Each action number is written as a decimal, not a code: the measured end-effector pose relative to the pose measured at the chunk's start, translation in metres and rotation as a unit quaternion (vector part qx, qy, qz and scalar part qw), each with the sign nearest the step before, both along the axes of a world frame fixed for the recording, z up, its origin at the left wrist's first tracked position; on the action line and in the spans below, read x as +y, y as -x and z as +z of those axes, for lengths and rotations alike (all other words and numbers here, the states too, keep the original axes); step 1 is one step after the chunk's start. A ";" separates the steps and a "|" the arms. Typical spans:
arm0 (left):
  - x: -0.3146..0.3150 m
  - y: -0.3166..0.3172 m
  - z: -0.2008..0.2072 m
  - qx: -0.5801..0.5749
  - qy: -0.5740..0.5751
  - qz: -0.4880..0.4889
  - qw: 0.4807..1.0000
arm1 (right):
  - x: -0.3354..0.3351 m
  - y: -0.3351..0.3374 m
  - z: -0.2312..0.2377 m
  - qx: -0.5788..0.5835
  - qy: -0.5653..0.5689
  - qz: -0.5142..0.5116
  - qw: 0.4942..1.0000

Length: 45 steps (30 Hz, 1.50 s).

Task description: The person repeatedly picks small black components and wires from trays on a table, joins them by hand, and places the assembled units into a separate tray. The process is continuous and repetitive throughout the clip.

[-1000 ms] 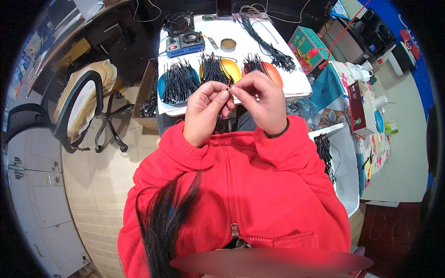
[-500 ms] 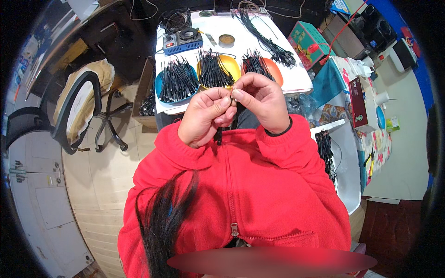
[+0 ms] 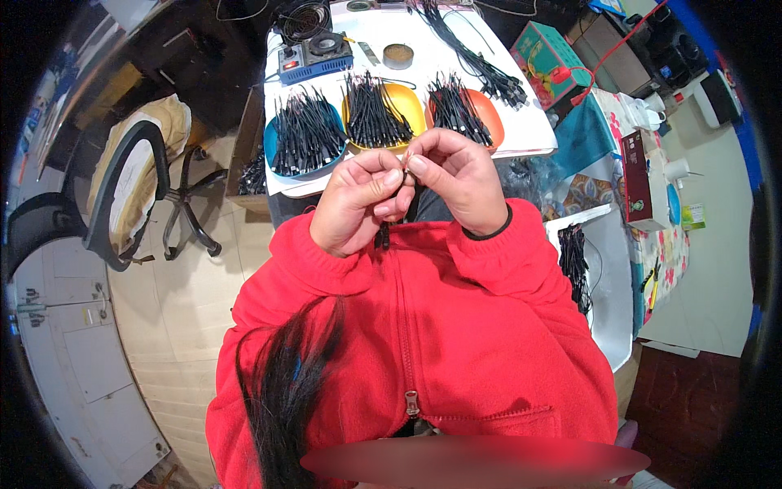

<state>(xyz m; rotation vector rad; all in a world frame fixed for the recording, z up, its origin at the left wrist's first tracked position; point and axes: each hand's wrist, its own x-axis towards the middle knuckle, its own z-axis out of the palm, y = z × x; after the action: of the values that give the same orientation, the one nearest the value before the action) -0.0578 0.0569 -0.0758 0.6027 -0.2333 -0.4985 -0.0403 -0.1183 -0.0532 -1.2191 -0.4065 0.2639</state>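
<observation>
**Hands drawn in toward chest; thin black cable being pinched at its tip**

Compared with a second ago, the hands are being held lower and closer to the red jacket (image 3: 456,326), and the fingertips are being pressed more tightly together. From this it is judged that fine work on the cable end is under way rather than a fresh piece being fetched.

The cable (image 3: 384,235) is being pinched between thumb and forefinger of the left hand (image 3: 358,204); its dark, thin, flexible length is hanging down below the fist, against the jacket. The right hand (image 3: 456,183) is being closed on the same tip from the other side, fingers curled. The tip itself is too small to be made out.

Beyond the hands, on the white table (image 3: 529,134), three shallow round dishes are being used for bundles of like black cables: a blue dish (image 3: 273,151), a yellow dish (image 3: 407,102), an orange dish (image 3: 489,118). A boxy blue device (image 3: 314,57) is standing behind them.
</observation>
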 end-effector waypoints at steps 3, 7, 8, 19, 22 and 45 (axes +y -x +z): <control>-0.002 -0.003 -0.005 -0.004 0.002 0.005 1.000 | 0.001 -0.003 -0.003 -0.002 0.008 -0.004 1.000; -0.007 -0.007 -0.009 -0.037 0.001 0.043 0.998 | 0.003 -0.008 -0.009 0.072 -0.084 0.035 0.993; -0.007 -0.009 -0.009 -0.044 -0.005 0.045 0.998 | 0.002 -0.009 -0.011 0.084 -0.093 0.047 0.991; -0.012 -0.019 -0.019 -0.227 -0.375 0.193 0.878 | -0.006 -0.032 -0.042 0.312 -0.200 0.131 0.919; -0.010 -0.025 -0.023 -0.112 -0.319 0.166 0.926 | -0.044 -0.062 -0.051 0.041 0.077 -0.055 0.995; -0.036 -0.038 -0.020 0.018 -0.121 0.253 0.960 | -0.037 -0.052 -0.029 -0.197 0.328 -0.273 0.883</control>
<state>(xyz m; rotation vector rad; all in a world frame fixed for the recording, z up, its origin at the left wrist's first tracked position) -0.0202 0.0207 -0.0960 0.8592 0.0234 -0.0401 0.0119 -0.1557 -0.0827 -2.0126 -0.3071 -0.3794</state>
